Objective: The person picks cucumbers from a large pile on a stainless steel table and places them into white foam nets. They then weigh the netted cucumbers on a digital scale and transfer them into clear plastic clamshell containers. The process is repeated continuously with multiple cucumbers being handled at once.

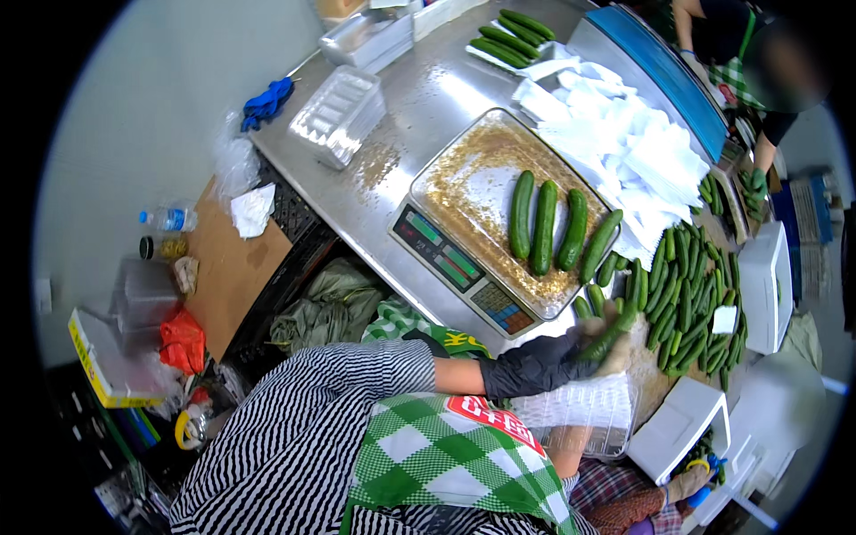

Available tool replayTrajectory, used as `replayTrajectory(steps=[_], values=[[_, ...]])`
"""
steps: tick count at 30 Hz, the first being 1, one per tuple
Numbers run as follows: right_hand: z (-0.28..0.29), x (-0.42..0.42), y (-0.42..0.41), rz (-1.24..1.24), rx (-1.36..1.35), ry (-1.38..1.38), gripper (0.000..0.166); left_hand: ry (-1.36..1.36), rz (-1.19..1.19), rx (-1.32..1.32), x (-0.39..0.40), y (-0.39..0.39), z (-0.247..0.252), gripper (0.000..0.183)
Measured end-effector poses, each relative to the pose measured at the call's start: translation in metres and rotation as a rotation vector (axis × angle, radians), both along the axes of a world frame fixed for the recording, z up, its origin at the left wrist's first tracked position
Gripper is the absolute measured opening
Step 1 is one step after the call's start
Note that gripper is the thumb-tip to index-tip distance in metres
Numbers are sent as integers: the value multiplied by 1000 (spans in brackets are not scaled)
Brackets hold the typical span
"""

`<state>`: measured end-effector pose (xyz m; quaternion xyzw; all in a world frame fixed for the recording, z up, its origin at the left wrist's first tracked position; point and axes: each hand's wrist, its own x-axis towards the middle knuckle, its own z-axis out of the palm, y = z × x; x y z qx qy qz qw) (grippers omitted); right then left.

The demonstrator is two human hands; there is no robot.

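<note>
My left hand (pixel 568 349), in a black glove, and my right hand (pixel 616 358), in a light glove, meet at a cucumber (pixel 607 336). Both seem to grip it; blur hides the exact finger positions. Just below them is a clear plastic tray (pixel 608 435) with a white liner (pixel 568 404), in front of my right forearm. Beyond my hands, a scale (pixel 461 180) carries several cucumbers lying side by side, among them one (pixel 546 227) near the middle. A large heap of cucumbers (pixel 695 301) lies to the right.
White liners (pixel 622 134) are piled behind the scale, near a filled cucumber tray (pixel 511 40). Stacked clear trays (pixel 341 110) stand at the table's left. White foam boxes (pixel 766 287) flank the heap. A co-worker (pixel 735 53) is across the table; another's gloved hand (pixel 689 481) is lower right.
</note>
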<state>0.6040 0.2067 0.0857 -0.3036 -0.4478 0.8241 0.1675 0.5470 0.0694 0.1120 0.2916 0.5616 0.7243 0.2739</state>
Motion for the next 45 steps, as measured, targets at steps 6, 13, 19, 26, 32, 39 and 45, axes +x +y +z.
replayTrajectory(steps=[6,13,19,26,32,39,45], values=[[3,-9,-13,-93,-261,195,58,102,41,-334,-17,-19,13,29],[11,-14,13,-73,-532,484,64,250,-497,-45,-40,-59,33,38],[-3,-16,34,-194,-314,430,53,650,-512,-178,-42,-66,39,52],[-38,-15,71,-196,-169,203,75,816,-348,-203,-53,-59,51,44],[-50,-23,97,-306,-331,73,52,876,-220,-441,-61,-79,69,56],[-51,-25,112,-321,-197,196,67,851,-3,-607,-77,-115,70,55],[-45,-21,142,-401,416,-392,62,895,115,-617,-109,-141,64,56]])
